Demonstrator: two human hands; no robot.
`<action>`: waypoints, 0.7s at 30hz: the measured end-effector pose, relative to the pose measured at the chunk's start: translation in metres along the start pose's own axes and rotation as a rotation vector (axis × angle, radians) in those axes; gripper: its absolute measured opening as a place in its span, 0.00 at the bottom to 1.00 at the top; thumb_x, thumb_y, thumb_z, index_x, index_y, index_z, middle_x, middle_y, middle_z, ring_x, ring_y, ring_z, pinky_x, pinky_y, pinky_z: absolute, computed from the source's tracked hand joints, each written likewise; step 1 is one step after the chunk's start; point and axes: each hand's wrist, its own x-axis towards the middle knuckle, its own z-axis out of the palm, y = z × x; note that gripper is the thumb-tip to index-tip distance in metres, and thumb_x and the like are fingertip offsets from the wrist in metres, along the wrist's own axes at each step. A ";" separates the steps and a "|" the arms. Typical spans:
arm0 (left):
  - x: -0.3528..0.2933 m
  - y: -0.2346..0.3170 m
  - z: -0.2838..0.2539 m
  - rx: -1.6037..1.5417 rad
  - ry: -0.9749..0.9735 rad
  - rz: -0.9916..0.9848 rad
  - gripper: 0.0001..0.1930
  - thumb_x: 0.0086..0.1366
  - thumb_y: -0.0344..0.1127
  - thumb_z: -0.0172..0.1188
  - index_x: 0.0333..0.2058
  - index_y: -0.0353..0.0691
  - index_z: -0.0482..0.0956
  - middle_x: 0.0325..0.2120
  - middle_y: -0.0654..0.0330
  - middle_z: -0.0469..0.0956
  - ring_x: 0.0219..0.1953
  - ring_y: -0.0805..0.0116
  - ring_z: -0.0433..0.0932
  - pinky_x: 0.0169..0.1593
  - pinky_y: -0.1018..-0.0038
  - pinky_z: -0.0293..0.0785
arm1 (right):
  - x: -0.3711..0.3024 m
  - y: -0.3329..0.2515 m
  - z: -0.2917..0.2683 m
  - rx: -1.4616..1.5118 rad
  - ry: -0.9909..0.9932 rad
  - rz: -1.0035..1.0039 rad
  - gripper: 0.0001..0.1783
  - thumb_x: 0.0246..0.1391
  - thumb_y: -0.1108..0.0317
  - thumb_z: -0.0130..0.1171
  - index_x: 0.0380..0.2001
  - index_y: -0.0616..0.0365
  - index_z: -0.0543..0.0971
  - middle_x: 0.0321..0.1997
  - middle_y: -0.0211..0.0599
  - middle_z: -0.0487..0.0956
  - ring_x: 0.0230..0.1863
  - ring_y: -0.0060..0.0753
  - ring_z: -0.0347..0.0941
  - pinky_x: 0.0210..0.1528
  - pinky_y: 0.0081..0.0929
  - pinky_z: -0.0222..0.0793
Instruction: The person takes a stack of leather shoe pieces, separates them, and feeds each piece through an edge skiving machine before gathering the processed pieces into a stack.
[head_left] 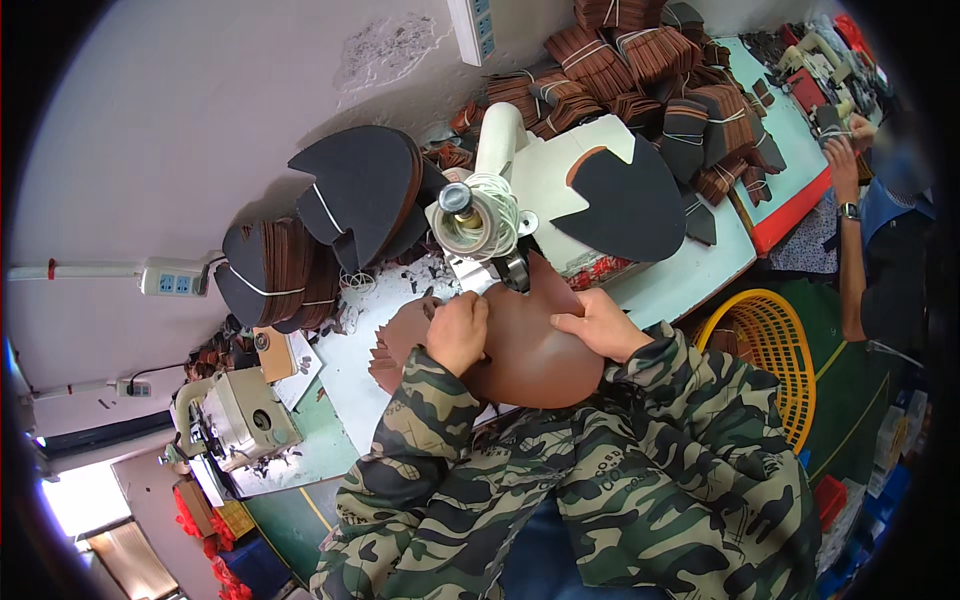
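A smooth brown leather piece (540, 350) with a rounded near edge lies across the table's front edge, its far end under the white machine (478, 215). My right hand (602, 328) grips its right edge, thumb on top and the other fingers hidden beneath. On the left side my left hand (457, 335) is closed on the same piece with curled fingers. Left of that hand, more brown leather pieces (402, 345) fan out with stepped edges. Behind the machine's right side, a dark, notched piece (628, 205) rests on a white surface.
Bundles of dark-faced pieces (365, 195) stand left of the machine. Tied brown bundles (655, 60) are heaped at the back right. A yellow basket (795, 345) stands at my right. Another machine (240, 420) is at the left; a co-worker's hands (848, 145) handle a piece far right.
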 end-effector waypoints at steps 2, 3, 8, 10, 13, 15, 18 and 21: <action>0.013 0.005 0.001 0.047 0.066 0.192 0.17 0.64 0.40 0.48 0.29 0.31 0.76 0.20 0.41 0.75 0.23 0.49 0.78 0.32 0.57 0.72 | -0.003 -0.001 0.002 0.067 -0.014 0.028 0.14 0.55 0.71 0.55 0.42 0.70 0.76 0.36 0.35 0.80 0.36 0.22 0.74 0.41 0.24 0.70; 0.019 0.007 0.000 0.099 0.101 0.316 0.16 0.64 0.40 0.48 0.27 0.31 0.76 0.19 0.43 0.75 0.24 0.48 0.78 0.33 0.58 0.72 | -0.007 0.001 0.005 0.178 -0.037 0.075 0.15 0.55 0.70 0.54 0.44 0.69 0.75 0.37 0.35 0.80 0.36 0.23 0.74 0.40 0.24 0.71; 0.045 -0.004 -0.014 0.013 -0.228 0.360 0.15 0.64 0.37 0.50 0.26 0.29 0.76 0.17 0.54 0.75 0.23 0.63 0.76 0.29 0.69 0.69 | -0.045 -0.010 0.010 0.427 -0.307 0.520 0.18 0.58 0.65 0.52 0.49 0.64 0.73 0.46 0.41 0.78 0.41 0.28 0.75 0.47 0.27 0.70; 0.042 -0.028 -0.035 0.013 -0.113 0.340 0.12 0.65 0.37 0.50 0.30 0.33 0.74 0.16 0.54 0.74 0.22 0.61 0.78 0.26 0.66 0.71 | -0.055 -0.030 0.000 0.275 -0.111 0.019 0.18 0.58 0.64 0.53 0.48 0.64 0.74 0.45 0.37 0.77 0.46 0.27 0.72 0.51 0.27 0.66; 0.019 -0.074 -0.067 0.791 0.231 0.185 0.13 0.58 0.43 0.59 0.38 0.43 0.76 0.25 0.47 0.79 0.28 0.46 0.78 0.30 0.55 0.73 | -0.065 -0.061 -0.051 0.340 0.460 -0.431 0.16 0.62 0.69 0.45 0.49 0.67 0.73 0.47 0.37 0.77 0.45 0.26 0.73 0.54 0.28 0.64; 0.008 -0.098 -0.073 0.882 0.077 0.093 0.16 0.55 0.44 0.62 0.40 0.45 0.76 0.26 0.48 0.79 0.30 0.47 0.78 0.32 0.54 0.73 | -0.054 -0.067 -0.080 -0.391 0.760 -0.747 0.20 0.55 0.74 0.50 0.52 0.63 0.71 0.53 0.45 0.74 0.54 0.40 0.70 0.57 0.30 0.62; -0.003 -0.118 -0.068 0.870 0.066 0.184 0.15 0.57 0.45 0.60 0.40 0.45 0.76 0.26 0.52 0.80 0.29 0.49 0.79 0.32 0.57 0.75 | -0.021 -0.045 -0.083 -1.079 0.501 -0.319 0.26 0.44 0.69 0.61 0.50 0.61 0.72 0.58 0.48 0.68 0.61 0.52 0.60 0.61 0.44 0.55; -0.010 -0.122 -0.055 0.885 0.164 0.157 0.16 0.56 0.42 0.61 0.41 0.45 0.76 0.30 0.54 0.79 0.28 0.51 0.79 0.31 0.59 0.75 | -0.010 -0.014 -0.062 -1.030 0.560 -0.532 0.28 0.42 0.65 0.64 0.49 0.62 0.72 0.58 0.50 0.68 0.61 0.52 0.59 0.61 0.46 0.54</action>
